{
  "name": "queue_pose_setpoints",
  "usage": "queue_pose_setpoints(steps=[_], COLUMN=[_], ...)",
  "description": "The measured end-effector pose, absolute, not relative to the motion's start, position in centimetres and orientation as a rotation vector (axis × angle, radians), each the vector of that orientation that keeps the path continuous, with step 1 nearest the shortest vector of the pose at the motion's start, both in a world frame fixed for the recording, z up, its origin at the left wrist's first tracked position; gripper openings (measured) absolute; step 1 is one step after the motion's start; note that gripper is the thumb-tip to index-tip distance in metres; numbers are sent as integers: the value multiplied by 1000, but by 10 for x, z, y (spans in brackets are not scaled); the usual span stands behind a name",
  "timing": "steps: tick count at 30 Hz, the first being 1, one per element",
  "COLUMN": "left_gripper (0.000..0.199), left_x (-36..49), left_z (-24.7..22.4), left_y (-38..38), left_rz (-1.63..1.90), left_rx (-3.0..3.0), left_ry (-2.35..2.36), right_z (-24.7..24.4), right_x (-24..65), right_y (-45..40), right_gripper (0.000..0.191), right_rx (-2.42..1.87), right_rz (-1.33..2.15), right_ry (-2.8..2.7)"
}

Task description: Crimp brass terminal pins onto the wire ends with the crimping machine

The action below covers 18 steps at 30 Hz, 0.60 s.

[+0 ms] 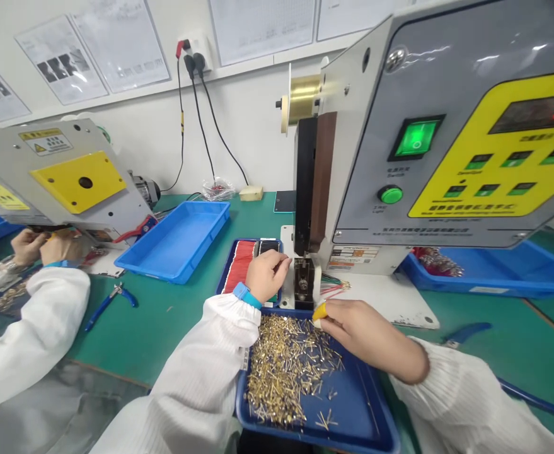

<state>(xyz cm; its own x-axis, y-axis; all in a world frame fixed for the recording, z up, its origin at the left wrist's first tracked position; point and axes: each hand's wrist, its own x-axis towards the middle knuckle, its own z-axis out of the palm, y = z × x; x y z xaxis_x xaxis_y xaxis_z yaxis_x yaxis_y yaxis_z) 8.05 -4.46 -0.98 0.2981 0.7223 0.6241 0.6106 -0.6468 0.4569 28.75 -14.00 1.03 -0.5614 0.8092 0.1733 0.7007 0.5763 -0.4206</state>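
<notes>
My left hand (268,276), with a blue wristband, is at the left of the crimping machine's black die block (304,284). Its thumb and forefinger are pinched together, and whatever lies between them is too small to make out. Beneath it is a small tray of red wires (242,261) and black wires (270,246). My right hand (352,328), a yellow finger cot on one fingertip, is closed in a pinch above the back edge of a blue tray (352,403). Loose brass terminal pins (286,369) fill that tray's left part. What the right fingertips hold is hidden.
The grey machine (366,221) rises close behind my hands. Coloured wires (336,285) lie on its base. Blue trays stand left (177,239) and right (508,268). Blue-handled pliers (111,306) lie on the green table. At far left a co-worker's hands (45,246) are at another machine.
</notes>
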Motion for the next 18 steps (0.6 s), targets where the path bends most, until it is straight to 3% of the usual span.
queue_pose_setpoints(steps=[18], left_gripper=[24], left_x=[82], left_z=[-9], left_y=[-45], left_rz=[1250], left_rx=[2429], left_ry=[1255], right_z=[1], right_x=[271], right_y=[-155], right_gripper=[24], right_rx=[-1244], right_rz=[450], right_ry=[-2618])
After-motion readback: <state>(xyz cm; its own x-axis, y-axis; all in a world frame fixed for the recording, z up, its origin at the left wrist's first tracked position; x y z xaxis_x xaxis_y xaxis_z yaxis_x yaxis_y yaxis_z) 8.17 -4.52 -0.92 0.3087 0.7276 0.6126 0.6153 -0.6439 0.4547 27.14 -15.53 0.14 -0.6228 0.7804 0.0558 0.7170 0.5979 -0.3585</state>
